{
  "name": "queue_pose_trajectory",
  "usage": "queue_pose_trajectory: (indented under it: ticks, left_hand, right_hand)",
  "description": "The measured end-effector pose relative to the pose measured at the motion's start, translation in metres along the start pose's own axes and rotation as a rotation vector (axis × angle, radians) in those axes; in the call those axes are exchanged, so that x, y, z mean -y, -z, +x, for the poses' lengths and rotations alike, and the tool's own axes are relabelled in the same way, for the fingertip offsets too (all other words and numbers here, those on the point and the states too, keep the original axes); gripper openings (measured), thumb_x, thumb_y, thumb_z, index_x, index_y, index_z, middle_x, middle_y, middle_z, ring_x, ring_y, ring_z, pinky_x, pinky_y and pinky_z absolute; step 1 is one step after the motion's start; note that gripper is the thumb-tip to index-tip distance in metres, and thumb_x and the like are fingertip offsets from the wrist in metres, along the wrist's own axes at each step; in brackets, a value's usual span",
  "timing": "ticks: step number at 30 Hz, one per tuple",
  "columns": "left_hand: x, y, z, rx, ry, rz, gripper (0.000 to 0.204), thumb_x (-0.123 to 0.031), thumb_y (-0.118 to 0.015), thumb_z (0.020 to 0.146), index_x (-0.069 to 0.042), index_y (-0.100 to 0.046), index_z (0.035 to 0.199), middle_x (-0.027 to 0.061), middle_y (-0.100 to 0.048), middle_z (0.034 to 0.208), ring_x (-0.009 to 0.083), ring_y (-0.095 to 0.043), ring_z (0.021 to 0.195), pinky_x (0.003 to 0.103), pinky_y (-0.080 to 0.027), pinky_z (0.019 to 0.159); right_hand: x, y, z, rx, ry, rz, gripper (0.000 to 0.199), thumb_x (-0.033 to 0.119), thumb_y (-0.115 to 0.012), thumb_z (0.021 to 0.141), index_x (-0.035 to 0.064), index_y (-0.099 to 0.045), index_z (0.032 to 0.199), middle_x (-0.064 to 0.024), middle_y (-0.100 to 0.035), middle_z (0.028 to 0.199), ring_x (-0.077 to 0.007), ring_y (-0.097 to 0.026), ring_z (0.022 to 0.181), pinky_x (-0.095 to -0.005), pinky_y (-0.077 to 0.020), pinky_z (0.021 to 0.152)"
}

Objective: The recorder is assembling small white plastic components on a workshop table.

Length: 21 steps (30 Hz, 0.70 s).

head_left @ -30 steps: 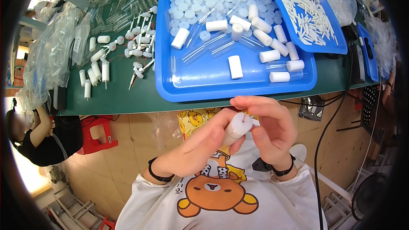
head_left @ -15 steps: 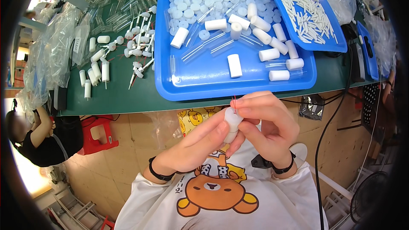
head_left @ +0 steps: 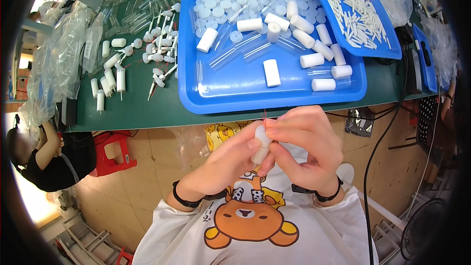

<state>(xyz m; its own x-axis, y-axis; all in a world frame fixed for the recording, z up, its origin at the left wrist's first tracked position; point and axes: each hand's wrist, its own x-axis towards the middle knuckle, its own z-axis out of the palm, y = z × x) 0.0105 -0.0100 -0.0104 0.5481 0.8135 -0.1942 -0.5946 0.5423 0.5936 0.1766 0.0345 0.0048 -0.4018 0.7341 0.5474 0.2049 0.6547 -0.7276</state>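
Just in front of the table edge, both my hands close on one white cylinder (head_left: 260, 155) with a translucent white disc cap (head_left: 262, 136) at its upper end. Thin red wires (head_left: 265, 114) stick up from the cap. My left hand (head_left: 216, 164) grips the cylinder from the left, its thumb against the side. The fingertips of my right hand (head_left: 309, 149) press on the cap and cylinder from the right, near the base of the wires. My fingers hide part of both pieces.
Beyond my hands lies a blue tray (head_left: 235, 103) with white discs, cylinders and clear tubes. A second blue tray (head_left: 392, 51) of small white tubes overlaps its right corner. Wired assemblies (head_left: 159, 49) lie to the left on the green table (head_left: 132, 118). A black cable (head_left: 375, 162) hangs at right.
My hands and the held cylinder have shifted slightly left. The cylinder is turned a little, and my right fingers cover more of the cap.
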Motion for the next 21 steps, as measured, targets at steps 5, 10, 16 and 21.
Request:
queue_pose_trajectory:
  ticks: [5, 10, 16, 21]
  left_hand:
    - [-0.006, 0.000, 0.000, -0.012, 0.045, 0.047, 0.040, -0.034, -0.027, 0.097, -0.005, -0.041, 0.120, 0.0030, -0.046, 0.077, 0.0107, -0.045, 0.071, 0.024, -0.041, 0.063]
    - [-0.006, 0.003, 0.000, -0.008, 0.081, 0.117, 0.037, -0.033, -0.027, 0.097, -0.004, -0.044, 0.112, 0.0033, -0.046, 0.075, 0.0105, -0.045, 0.073, 0.025, -0.041, 0.066]
    - [0.010, 0.010, 0.002, -0.069, -0.004, 0.140, 0.030, -0.028, -0.033, 0.097, -0.003, -0.044, 0.110, 0.0050, -0.048, 0.085, 0.0115, -0.045, 0.074, 0.025, -0.040, 0.071]
    - [0.026, 0.027, -0.006, -0.006, 0.034, -0.057, 0.025, -0.026, -0.041, 0.097, -0.003, -0.046, 0.108, 0.0041, -0.049, 0.089, 0.0106, -0.046, 0.079, 0.026, -0.042, 0.073]
  right_hand:
    - [0.009, 0.000, -0.005, 0.016, -0.003, -0.031, 0.035, -0.002, -0.067, 0.058, -0.0005, -0.066, 0.093, -0.0091, -0.065, 0.094, -0.0249, -0.057, 0.079, -0.0310, -0.0486, 0.068]
    - [0.012, 0.001, -0.011, 0.055, -0.050, -0.008, 0.037, 0.001, -0.066, 0.058, -0.0013, -0.065, 0.094, -0.0096, -0.064, 0.094, -0.0263, -0.057, 0.083, -0.0319, -0.0482, 0.069]
    - [0.000, 0.006, -0.026, 0.139, -0.377, 0.063, 0.041, 0.008, -0.071, 0.067, -0.0005, -0.060, 0.106, -0.0101, -0.062, 0.100, -0.0258, -0.056, 0.090, -0.0341, -0.0450, 0.080]
    - [-0.005, -0.006, -0.042, 0.324, -0.881, 0.686, 0.054, 0.019, -0.073, 0.076, -0.0001, -0.047, 0.120, -0.0073, -0.056, 0.110, -0.0193, -0.056, 0.097, -0.0334, -0.0443, 0.082]
